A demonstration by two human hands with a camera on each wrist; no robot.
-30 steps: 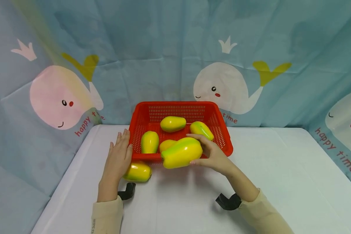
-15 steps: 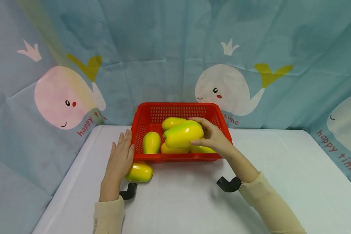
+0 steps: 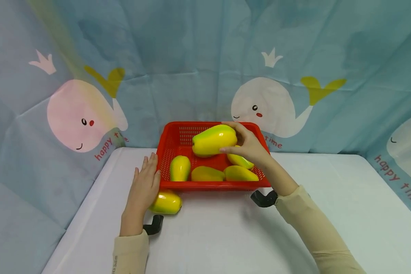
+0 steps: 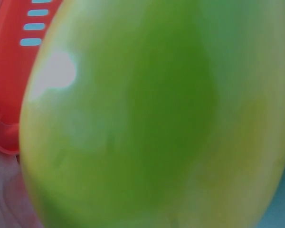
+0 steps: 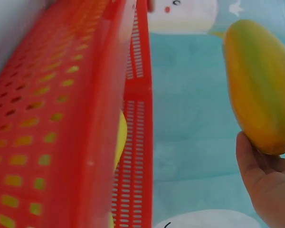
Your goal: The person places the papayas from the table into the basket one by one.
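My right hand [image 3: 248,146] grips a yellow-green papaya [image 3: 214,140] by its right end, fingers behind and thumb in front. The fruit is held above the back part of a red plastic basket [image 3: 209,185]; the right wrist view shows this papaya [image 5: 261,88] above rim height. Several other papayas lie in the basket, among them one at the left [image 3: 180,168] and one at the front middle [image 3: 207,174]. My left hand [image 3: 144,186] lies with straight fingers along the basket's left side. Beside its palm another papaya [image 3: 166,202] lies on the table, filling most of the left wrist view.
The basket stands on a white-covered table [image 3: 209,232], near its back edge. A blue curtain [image 3: 191,95] with printed whales hangs behind and at the sides. Black wrist mounts [image 3: 264,198] stick out from both wrists.
My right hand has carried the papaya from over the basket's front rim up and back, over its rear part. My left hand has stayed at the basket's left side.
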